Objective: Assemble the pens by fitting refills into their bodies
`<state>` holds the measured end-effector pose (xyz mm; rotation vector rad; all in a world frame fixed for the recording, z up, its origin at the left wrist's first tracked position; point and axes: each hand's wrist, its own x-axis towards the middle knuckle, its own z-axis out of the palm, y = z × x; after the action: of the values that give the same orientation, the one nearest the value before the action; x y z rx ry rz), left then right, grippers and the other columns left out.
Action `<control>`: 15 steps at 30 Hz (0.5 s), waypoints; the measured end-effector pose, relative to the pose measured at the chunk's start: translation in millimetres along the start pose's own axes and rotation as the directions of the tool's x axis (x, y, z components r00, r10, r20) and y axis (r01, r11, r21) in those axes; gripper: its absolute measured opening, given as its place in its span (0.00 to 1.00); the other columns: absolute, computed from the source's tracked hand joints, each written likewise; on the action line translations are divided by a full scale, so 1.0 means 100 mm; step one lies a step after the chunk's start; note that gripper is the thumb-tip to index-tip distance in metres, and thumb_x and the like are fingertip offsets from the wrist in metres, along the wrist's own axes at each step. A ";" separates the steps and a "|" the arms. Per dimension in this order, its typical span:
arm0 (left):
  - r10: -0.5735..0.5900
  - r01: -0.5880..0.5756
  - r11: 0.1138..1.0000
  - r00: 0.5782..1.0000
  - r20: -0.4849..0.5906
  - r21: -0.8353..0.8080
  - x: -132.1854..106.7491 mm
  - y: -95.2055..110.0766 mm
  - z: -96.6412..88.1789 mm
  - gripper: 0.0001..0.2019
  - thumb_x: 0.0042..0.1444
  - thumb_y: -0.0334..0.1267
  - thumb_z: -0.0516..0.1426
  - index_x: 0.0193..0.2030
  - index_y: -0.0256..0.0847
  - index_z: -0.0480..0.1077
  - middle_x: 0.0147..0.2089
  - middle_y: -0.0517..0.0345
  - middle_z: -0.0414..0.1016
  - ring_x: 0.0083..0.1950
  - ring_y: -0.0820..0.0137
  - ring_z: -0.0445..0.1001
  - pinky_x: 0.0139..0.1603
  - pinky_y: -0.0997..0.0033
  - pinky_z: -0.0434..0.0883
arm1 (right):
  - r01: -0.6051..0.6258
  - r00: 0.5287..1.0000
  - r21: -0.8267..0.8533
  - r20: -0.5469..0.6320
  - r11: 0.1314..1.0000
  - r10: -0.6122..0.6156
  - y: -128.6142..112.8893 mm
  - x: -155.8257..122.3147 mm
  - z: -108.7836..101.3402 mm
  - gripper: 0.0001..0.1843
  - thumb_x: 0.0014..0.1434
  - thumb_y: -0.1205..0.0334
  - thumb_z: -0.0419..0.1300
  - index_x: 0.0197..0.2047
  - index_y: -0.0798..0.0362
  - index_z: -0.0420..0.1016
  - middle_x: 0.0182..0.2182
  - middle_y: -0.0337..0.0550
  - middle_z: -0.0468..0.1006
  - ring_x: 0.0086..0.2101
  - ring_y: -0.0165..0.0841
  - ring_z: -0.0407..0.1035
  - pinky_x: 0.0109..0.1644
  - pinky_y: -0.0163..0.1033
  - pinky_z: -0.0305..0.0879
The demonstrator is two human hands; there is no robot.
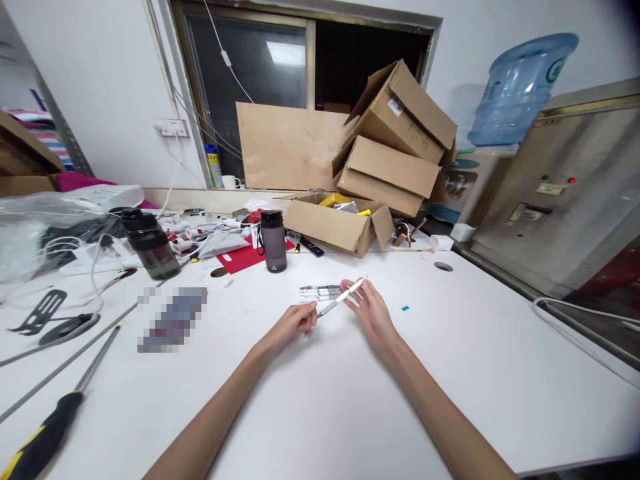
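Note:
A white pen (345, 295) with a grey lower end is held slantwise above the table. My right hand (374, 312) grips its upper end between thumb and fingertips, the other fingers partly spread. At the pen's grey end, my left hand (299, 319) is closed, with thumb and forefinger pinched at the tip; the curled fingers hide the exact contact. Just behind my hands, several pens (320, 291) lie side by side on the white table (310, 413), partly covered by my fingers.
A small blue scrap (405, 308) lies right of my hands. Behind stand a dark bottle (273, 243), another black bottle (153, 247) and an open cardboard box (330, 223). A screwdriver (60, 417) lies at the left, near a phone stand (50, 317) and cables.

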<state>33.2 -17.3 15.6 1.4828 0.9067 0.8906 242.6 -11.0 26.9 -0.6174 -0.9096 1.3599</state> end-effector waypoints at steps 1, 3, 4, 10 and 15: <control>0.003 -0.003 1.000 1.000 -0.019 -0.002 0.01 0.00 -0.02 0.27 0.63 0.61 0.50 0.22 0.41 0.64 0.17 0.69 0.45 0.21 0.74 0.49 0.32 0.68 0.66 | 0.004 1.000 0.062 -0.021 0.998 -0.003 -0.03 0.01 -0.01 0.19 0.56 0.44 0.68 0.40 0.47 0.68 0.40 0.43 0.77 0.45 0.39 0.72 0.51 0.48 0.69; 0.018 -0.019 1.000 0.999 -0.046 -0.002 0.02 0.00 -0.06 0.27 0.64 0.60 0.50 0.20 0.42 0.60 0.18 0.69 0.44 0.22 0.74 0.49 0.32 0.69 0.65 | 0.042 0.999 0.161 -0.037 0.986 -0.036 -0.10 0.03 -0.04 0.16 0.58 0.49 0.68 0.38 0.46 0.67 0.33 0.37 0.71 0.37 0.34 0.69 0.48 0.46 0.70; 0.026 -0.026 1.000 0.998 -0.061 0.004 0.02 -0.01 -0.08 0.27 0.64 0.60 0.50 0.20 0.43 0.59 0.18 0.69 0.44 0.22 0.74 0.49 0.32 0.69 0.64 | 0.050 0.998 0.202 -0.034 0.978 -0.044 -0.13 0.04 -0.05 0.14 0.60 0.50 0.67 0.38 0.46 0.66 0.29 0.35 0.66 0.32 0.32 0.66 0.45 0.44 0.70; 0.000 0.015 0.996 0.986 -0.164 0.089 0.05 -0.11 -0.20 0.25 0.63 0.59 0.50 0.23 0.42 0.61 0.19 0.69 0.46 0.21 0.74 0.47 0.25 0.72 0.53 | 0.010 1.000 0.330 0.010 0.944 -0.014 -0.26 0.06 -0.13 0.16 0.66 0.52 0.55 0.29 0.48 0.59 0.25 0.33 0.50 0.24 0.30 0.51 0.30 0.38 0.61; 0.031 0.013 0.950 0.991 -0.133 0.313 0.00 -0.13 -0.19 0.24 0.64 0.57 0.49 0.25 0.41 0.63 0.22 0.66 0.52 0.24 0.73 0.50 0.26 0.72 0.50 | 0.002 1.000 0.346 0.000 0.938 -0.002 -0.30 0.05 -0.14 0.15 0.64 0.57 0.55 0.27 0.49 0.56 0.24 0.32 0.47 0.23 0.31 0.47 0.29 0.37 0.57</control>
<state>15.2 -8.6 4.0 1.7124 1.1862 0.8924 270.2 -8.3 45.1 -0.3440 -0.6475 1.4749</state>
